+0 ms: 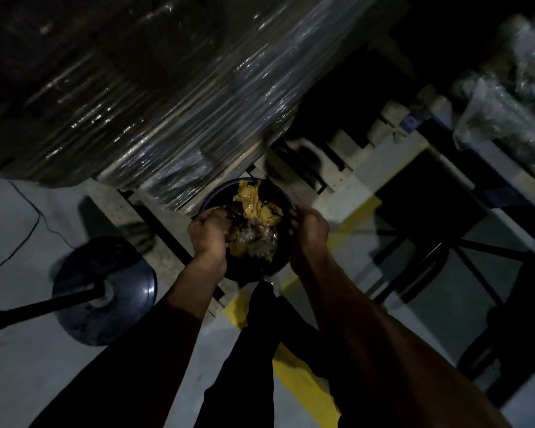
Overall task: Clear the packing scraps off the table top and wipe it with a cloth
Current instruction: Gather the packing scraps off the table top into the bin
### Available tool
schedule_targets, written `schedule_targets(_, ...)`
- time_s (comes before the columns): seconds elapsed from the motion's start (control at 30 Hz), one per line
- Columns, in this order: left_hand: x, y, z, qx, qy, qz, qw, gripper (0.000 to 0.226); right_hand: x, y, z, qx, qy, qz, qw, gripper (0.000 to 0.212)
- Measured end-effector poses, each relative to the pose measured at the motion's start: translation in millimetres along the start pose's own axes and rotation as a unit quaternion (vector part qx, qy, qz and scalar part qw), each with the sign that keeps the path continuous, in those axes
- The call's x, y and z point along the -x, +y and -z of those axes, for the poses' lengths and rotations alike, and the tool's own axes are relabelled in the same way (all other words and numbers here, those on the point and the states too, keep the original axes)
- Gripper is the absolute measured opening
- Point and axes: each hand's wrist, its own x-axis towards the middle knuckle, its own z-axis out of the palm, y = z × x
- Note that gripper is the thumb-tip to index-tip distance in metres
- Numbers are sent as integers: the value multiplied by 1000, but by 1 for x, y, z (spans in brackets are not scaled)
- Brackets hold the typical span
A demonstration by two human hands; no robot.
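Reaching down at the centre of the frame, both bare forearms come up from the bottom edge to a dark round bin (212, 197) that stands on the pale floor (28, 350). The left hand (209, 231) is at the bin's left rim with its fingers curled tight into the packing scraps (255, 223), a crumpled heap of tan paper and shiny clear film that fills the bin's mouth. That hand is closed on the left edge of the heap, its knuckles turned up toward the camera. The right hand (311, 227) is at the right rim, just beside the heap; its fingers bend inward over the edge, but the dim light hides whether they grip the rim, touch the scraps, or hold nothing. The scraps lie between the two hands, most of the tan paper piled toward the far side of the bin and the film nearer the wrists.

Filling the upper left of the frame is a tall pallet load wrapped in stretch film (142, 88), its lower corner just behind the bin. At lower left a black domed base with a pole (105, 288) rests on the floor, well apart from the hands. A yellow floor line (303, 387) runs below the bin toward the bottom edge. At upper right, more film-wrapped goods (513, 97) sit in shadow.
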Motion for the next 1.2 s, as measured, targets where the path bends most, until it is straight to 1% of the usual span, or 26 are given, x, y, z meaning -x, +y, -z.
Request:
schedule_targets(0.07, 18, 15, -5, 5, -17, -1, 1000, 26, 19, -21, 8, -28, -14, -7, 999, 18)
schedule_targets(0.13, 42, 32, -10, 10, -40, 8, 999, 11, 40, -45, 18, -36, -18, 2, 999, 20)
schedule_targets(0.17, 55, 41, -12, 5, -51, 15, 999, 17, 50, -57, 23, -36, -22, 14, 999, 20)
schedule_targets(0.2, 71, 52, -16, 3, -70, 15, 997, 19, 62, -70, 28, -32, -27, 33, 999, 22)
schedule_targets(0.27, 103, 70, -27, 23, -102, 1, 995, 12, 86, -95, 40, -21, -33, 78, 996, 25)
schedule_targets(0.33, 141, 87, -42, 41, -131, -28, 990, 16, 115, -122, 61, -24, -52, 126, 990, 21)
schedule_targets(0.4, 168, 97, -54, 32, -163, -68, 984, 19, 142, -146, 87, -27, -65, 180, 981, 18)
schedule_targets(0.5, 220, 103, -78, 2, -229, -118, 966, 21, 178, -174, 155, -14, -55, 275, 960, 22)
schedule_targets(0.57, 258, 106, -95, -9, -261, -150, 954, 17, 194, -186, 206, 11, -52, 332, 942, 26)
schedule_targets(0.6, 278, 105, -104, -20, -276, -166, 946, 14, 200, -190, 234, 21, -40, 352, 935, 27)
schedule_targets(0.67, 311, 96, -123, -57, -295, -203, 932, 10, 216, -196, 289, 47, 8, 382, 923, 25)
schedule_targets(0.73, 340, 85, -139, -101, -301, -250, 915, 7, 223, -196, 340, 110, 38, 412, 904, 30)
schedule_targets(0.83, 390, 55, -163, -153, -325, -326, 874, 11, 221, -187, 425, 205, 66, 432, 876, 37)
schedule_targets(0.9, 419, 33, -176, -196, -339, -345, 853, 23, 216, -183, 477, 265, 102, 441, 851, 37)
schedule_targets(0.97, 446, 8, -190, -249, -354, -357, 827, 30, 210, -185, 529, 320, 130, 450, 824, 37)
schedule_targets(1.0, 456, -5, -196, -283, -367, -372, 804, 34, 205, -189, 551, 342, 144, 458, 808, 38)
schedule_targets(1.03, 465, -16, -201, -327, -379, -392, 772, 39, 200, -195, 571, 369, 155, 465, 790, 43)
schedule_targets(1.1, 479, -37, -211, -403, -388, -445, 700, 47, 186, -210, 602, 435, 179, 463, 751, 58)
schedule_targets(1.13, 482, -48, -218, -426, -392, -469, 668, 51, 179, -218, 613, 468, 188, 447, 739, 65)
schedule_targets(1.2, 493, -68, -228, -487, -384, -482, 619, 56, 163, -229, 630, 526, 185, 411, 721, 75)
